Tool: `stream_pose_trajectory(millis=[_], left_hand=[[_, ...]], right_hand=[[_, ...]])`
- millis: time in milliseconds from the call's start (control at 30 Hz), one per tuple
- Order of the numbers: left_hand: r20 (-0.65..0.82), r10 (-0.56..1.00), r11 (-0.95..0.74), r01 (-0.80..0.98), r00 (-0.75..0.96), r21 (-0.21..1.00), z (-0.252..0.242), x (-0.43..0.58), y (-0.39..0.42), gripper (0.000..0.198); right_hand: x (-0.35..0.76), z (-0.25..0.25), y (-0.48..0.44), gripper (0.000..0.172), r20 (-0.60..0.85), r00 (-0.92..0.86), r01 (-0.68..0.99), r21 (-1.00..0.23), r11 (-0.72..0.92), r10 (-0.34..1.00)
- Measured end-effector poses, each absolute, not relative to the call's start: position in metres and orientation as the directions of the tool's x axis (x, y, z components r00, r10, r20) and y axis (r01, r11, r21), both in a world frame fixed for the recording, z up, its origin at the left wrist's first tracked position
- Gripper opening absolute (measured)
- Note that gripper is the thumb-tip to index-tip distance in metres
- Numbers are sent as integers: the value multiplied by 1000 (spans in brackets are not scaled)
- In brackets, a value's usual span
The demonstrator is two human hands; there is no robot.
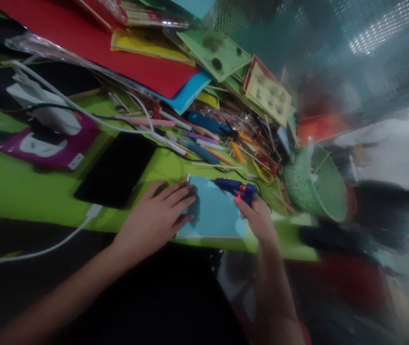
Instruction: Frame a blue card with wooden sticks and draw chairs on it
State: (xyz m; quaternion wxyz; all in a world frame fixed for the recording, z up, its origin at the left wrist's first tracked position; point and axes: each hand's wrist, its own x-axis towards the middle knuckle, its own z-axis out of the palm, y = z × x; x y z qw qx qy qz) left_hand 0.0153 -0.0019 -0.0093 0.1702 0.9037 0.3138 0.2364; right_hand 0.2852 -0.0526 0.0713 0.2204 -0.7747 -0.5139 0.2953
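Note:
A light blue card [215,213] lies flat near the front edge of the green table [21,187]. My left hand [157,215] rests on the card's left edge with its fingers stretched out flat, holding nothing. My right hand [258,218] is closed around the handle of a blue glue gun [235,188]. The gun's nozzle points left over the card's top edge, and a small red light glows on its body.
A black tablet [116,170] lies left of the card, with a white cable [57,244] running off the table edge. Pens and sticks [204,139] are piled behind, under red and blue paper sheets [118,52]. A green perforated basket [315,184] sits on the right.

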Motion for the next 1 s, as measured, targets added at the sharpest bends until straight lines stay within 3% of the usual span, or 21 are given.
stream_pose_trajectory(millis=[633, 867, 1000], left_hand=[[321, 637, -758, 495, 700, 424, -9, 15, -2, 38], [337, 640, -754, 479, 691, 449, -10, 12, -1, 36], [328, 651, -742, 483, 685, 465, -11, 11, -1, 36]], right_hand=[[298, 69, -63, 38, -210, 338, 636, -667, -387, 917], [307, 71, -72, 40, -247, 382, 474, -775, -418, 891], [304, 69, -69, 39, -254, 358, 460, -789, -407, 898]])
